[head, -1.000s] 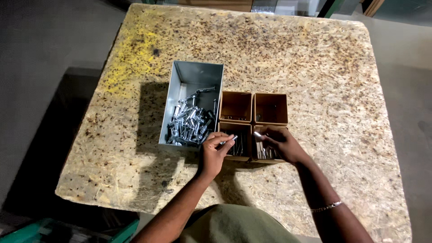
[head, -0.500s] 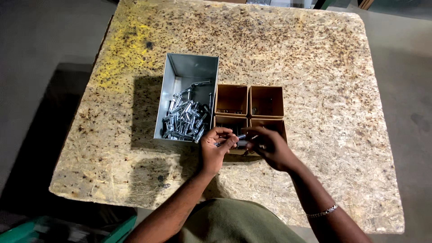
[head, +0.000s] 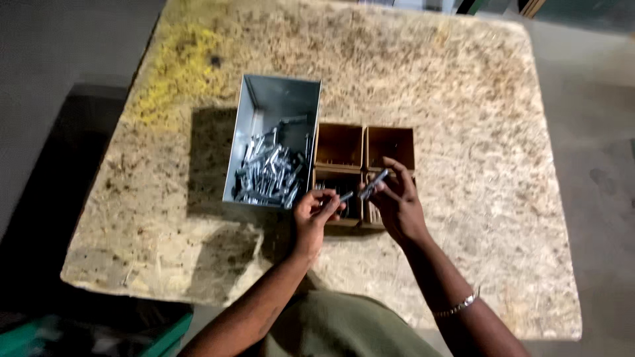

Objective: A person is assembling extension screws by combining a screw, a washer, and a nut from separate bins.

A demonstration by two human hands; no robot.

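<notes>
A grey metal bin (head: pixel 281 99) stands on the chipboard table (head: pixel 463 99) and holds a heap of silver bolts (head: pixel 270 175). To its right sit several small brown boxes (head: pixel 360 132) in a block. My left hand (head: pixel 316 213) hovers over the near left brown box and pinches a short silver bolt (head: pixel 345 196). My right hand (head: pixel 395 201) is over the near right brown box, holding a longer silver bolt (head: pixel 374 183) by its fingertips. The two near boxes are mostly hidden under my hands.
The table's near edge is ragged at the left, with a green object (head: pixel 165 330) below it. Yellow paint (head: pixel 175 66) marks the far left of the board. Dark floor surrounds the table.
Both hands have lifted slightly off the near brown boxes and come closer together, each now showing a bolt between its fingers. The view has shifted nearer to the table.
</notes>
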